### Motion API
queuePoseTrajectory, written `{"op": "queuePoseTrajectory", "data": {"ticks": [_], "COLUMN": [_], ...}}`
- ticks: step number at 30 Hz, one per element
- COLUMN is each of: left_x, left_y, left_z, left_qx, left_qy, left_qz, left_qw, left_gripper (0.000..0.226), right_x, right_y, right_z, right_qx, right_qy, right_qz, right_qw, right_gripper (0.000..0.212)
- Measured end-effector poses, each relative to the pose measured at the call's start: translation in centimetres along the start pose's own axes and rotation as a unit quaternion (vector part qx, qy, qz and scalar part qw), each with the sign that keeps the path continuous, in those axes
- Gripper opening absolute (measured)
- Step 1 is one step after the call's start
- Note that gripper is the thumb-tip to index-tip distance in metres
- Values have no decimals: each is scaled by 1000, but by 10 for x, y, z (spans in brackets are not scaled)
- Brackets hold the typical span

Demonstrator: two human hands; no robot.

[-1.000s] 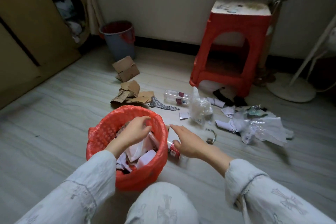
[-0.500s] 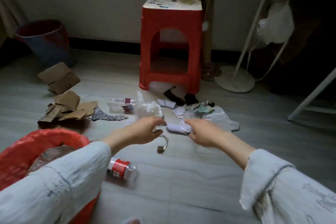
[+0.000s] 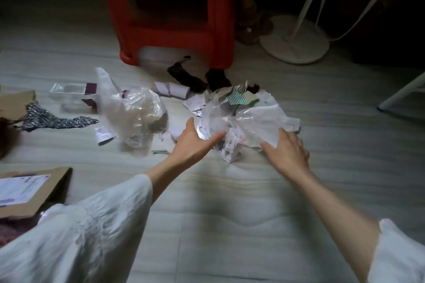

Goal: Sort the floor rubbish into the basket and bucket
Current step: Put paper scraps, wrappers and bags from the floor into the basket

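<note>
At far left, cardboard (image 3: pixel 16 102) and a patterned cloth strip (image 3: pixel 55 119) lie on the floor (image 3: pixel 230 202), with a labelled flat box (image 3: pixel 32 190) nearer you. Next comes a clear plastic box (image 3: pixel 71 93) and a crumpled clear bag (image 3: pixel 135 110), blurred. Your left hand (image 3: pixel 193 142) reaches in palm-up, fingers straight and thumb lifted, its fingertips at the near left edge of the paper pile (image 3: pixel 241 119); it grips nothing yet. The pile, torn papers under clear film, sits in front of the red stool (image 3: pixel 170 7), with dark scraps (image 3: pixel 186 76) behind it. Your right hand (image 3: pixel 287 151) lies spread, palm down, on the pile's right edge, pressing rather than pinching. A fan base (image 3: pixel 294 39) stands at right. Neither the basket nor the bucket shows in this view.

The step looks like a two-handed scoop. Slide your left fingers flat under the papers, draw your right hand inward, and close both together so small scraps don't spill. The film is slippery and may shed paper, so trap it on top. Separate film from paper before dropping, should they go to different containers.
</note>
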State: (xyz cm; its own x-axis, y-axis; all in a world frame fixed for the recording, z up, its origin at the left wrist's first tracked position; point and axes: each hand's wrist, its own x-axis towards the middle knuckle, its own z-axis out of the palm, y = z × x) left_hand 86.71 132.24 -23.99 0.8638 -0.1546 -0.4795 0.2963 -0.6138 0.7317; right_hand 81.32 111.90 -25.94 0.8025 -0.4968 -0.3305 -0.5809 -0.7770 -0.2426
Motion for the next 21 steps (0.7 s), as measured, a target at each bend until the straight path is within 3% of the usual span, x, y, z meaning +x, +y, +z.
{"op": "queuePoseTrajectory", "data": {"ticks": [3, 5, 8, 10, 13, 16, 21], "left_x": [17, 23, 12, -2, -29, -60, -96], "left_y": [2, -1, -8, -16, -33, -52, -77], "left_z": [10, 12, -1, -15, -38, -50, -39], "left_qx": [38, 64, 47, 35, 75, 101, 135], "left_qy": [51, 72, 62, 50, 44, 29, 10], "left_qz": [35, 48, 57, 55, 60, 50, 38], "left_qw": [997, 994, 995, 997, 994, 993, 990], "left_gripper": [68, 59, 58, 55, 57, 55, 62], "right_x": [5, 7, 0, -11, -42, -83, -133], "right_y": [-4, -8, -13, -16, -19, -19, -16], "right_z": [8, 12, 18, 21, 33, 51, 76], "right_qx": [-39, -36, 64, 128, 173, 233, 270], "right_qy": [74, 73, 1, -21, -36, -106, -198], "right_qz": [-35, -46, -7, 13, 7, -9, -12], "right_qw": [996, 996, 998, 991, 984, 967, 942], "right_gripper": [54, 51, 51, 39, 24, 13, 35]}}
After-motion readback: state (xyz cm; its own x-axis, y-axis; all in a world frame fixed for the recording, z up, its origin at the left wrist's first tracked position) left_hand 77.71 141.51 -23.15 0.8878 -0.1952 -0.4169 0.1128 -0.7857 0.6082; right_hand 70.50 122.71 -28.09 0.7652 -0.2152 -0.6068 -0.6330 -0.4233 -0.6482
